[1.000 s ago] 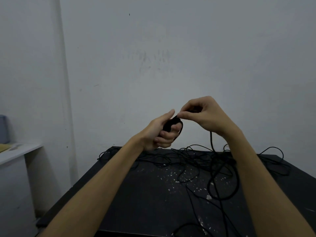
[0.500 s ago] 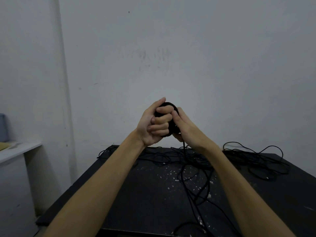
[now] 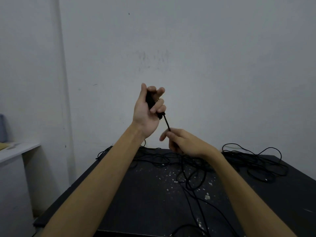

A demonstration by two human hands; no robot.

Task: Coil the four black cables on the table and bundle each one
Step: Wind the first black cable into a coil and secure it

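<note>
Dim, soft flat light, slight blur

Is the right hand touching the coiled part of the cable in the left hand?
Apart. In the head view the right hand pinches the strand below the coil, which the left hand grips.

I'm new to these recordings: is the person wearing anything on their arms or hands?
Nothing shows on either. The left hand and right hand are bare, with no gloves, rings or watch visible, and both forearms are uncovered to the frame's bottom edge; no sleeves appear.

coil (image 3: 151, 101): black, small, in my left hand (image 3: 147, 112) | strand taut to right hand (image 3: 183, 142) | loose cables (image 3: 253, 161): tangled on table (image 3: 136, 202)
</note>
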